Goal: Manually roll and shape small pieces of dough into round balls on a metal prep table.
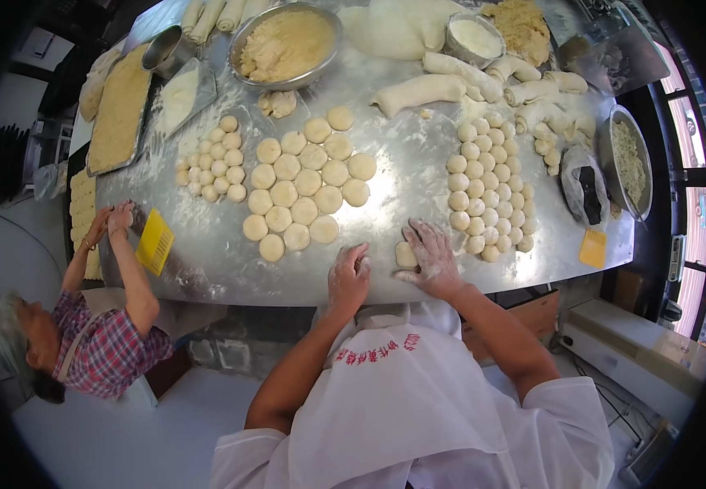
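Note:
On the steel worktable [218, 263], my right hand [435, 253], dusted with flour, rests over a small flattened dough piece [405, 254]. Its thumb and fingers lie around the piece, and the palm covers part of it. My left hand [348, 272] is at the table's near edge, fingers curled; whether anything is inside them is hidden. Ahead of it lie flat round dough discs [305, 183] in a close group. Just beyond my right hand stand rows of small dough balls [490, 189]. A smaller cluster of dough balls [215, 159] sits farther left.
Left, a co-worker's hands [111, 221] are near a yellow scraper [155, 241]. Behind are a crumbly-filled tray [119, 116], a steel bowl [334, 52] and dough rolls [420, 95]. At right are a bowl of green-flecked filling [646, 183], a plastic bag [574, 183] and an orange scraper [592, 248].

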The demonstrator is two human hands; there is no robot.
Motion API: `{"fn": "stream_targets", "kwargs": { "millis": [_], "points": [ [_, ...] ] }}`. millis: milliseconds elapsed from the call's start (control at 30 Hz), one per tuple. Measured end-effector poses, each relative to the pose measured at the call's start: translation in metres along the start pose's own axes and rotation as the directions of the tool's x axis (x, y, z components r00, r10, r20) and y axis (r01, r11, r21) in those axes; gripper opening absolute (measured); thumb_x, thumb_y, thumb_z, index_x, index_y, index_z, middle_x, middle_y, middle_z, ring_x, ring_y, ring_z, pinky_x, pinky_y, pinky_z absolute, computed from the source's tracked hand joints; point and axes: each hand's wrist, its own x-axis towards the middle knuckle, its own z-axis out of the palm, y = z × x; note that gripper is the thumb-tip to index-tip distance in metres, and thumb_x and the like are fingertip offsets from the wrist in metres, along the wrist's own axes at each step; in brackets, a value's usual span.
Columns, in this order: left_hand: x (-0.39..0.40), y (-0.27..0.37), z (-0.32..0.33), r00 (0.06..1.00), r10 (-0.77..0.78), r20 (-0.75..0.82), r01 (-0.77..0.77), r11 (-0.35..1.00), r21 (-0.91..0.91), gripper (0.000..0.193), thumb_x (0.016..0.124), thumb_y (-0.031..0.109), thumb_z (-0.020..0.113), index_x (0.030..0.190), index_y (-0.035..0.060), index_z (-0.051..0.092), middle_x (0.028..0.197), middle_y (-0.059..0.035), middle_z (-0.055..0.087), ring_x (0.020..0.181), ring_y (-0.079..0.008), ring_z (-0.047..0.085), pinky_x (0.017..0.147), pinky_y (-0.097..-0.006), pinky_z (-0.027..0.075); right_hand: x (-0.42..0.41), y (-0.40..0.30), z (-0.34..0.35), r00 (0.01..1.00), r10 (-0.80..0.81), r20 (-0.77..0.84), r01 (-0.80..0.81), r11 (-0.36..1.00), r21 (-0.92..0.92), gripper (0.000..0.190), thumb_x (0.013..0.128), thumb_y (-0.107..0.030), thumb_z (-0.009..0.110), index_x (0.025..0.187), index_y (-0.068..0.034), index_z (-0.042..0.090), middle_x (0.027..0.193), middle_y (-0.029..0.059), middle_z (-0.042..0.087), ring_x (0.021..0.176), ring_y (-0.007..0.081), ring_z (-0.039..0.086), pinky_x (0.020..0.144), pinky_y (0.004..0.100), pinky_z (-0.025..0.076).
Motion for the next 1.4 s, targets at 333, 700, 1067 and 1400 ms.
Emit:
{"fn": "stream_targets", "kwargs": {
  "millis": [333,700,1067,1400],
  "points": [
    [-0.013,-0.006,-0.007,0.966,0.259,0.007,-0.257,0.950,0.178,0.045,0.090,0.011,0.082,0.134,0.0072,0.073,0.112,-0.0117,0.069,0.089,-0.0282,0.066,0.082,-0.0411,0.055,0.056,-0.024,0.043,0.947,0.316,-0.058,-0.321,0.926,-0.197,0.069,0.111,-0.047,0.053,0.170,-0.012,0.043,0.178,0.0215,0.030,0.166,0.0445,0.022,0.134,0.0664,0.008],
    [0.005,0.007,0.001,0.929,0.334,0.159,-0.369,0.806,0.463,0.081,0.084,0.052,0.086,0.152,0.0139,0.062,0.142,-0.0097,0.061,0.126,-0.0352,0.055,0.108,-0.0586,0.038,0.045,0.013,0.022,0.900,0.400,-0.172,-0.255,0.804,0.538,0.063,0.118,-0.048,0.039,0.162,-0.005,0.052,0.170,0.0211,0.043,0.156,0.0403,0.041,0.131,0.0502,0.029],
    [0.007,0.015,0.016,0.840,0.418,0.345,-0.541,0.674,0.503,0.092,0.079,0.056,0.091,0.150,0.0062,0.060,0.157,-0.0240,0.053,0.150,-0.0477,0.042,0.126,-0.0700,0.025,0.035,0.012,0.071,0.946,0.167,-0.277,-0.070,0.941,0.331,0.050,0.114,-0.038,0.053,0.152,-0.008,0.061,0.161,0.0173,0.057,0.153,0.0373,0.048,0.129,0.0509,0.034],
    [0.015,0.006,0.039,0.863,0.490,0.119,-0.476,0.712,0.516,0.096,0.065,0.046,0.101,0.139,0.0017,0.058,0.157,-0.0258,0.051,0.149,-0.0467,0.043,0.129,-0.0694,0.023,0.034,0.002,0.057,0.992,0.007,-0.127,0.057,0.866,0.497,0.058,0.119,-0.041,0.044,0.168,-0.011,0.044,0.176,0.0122,0.039,0.162,0.0345,0.037,0.132,0.0501,0.031]
  ]
}}
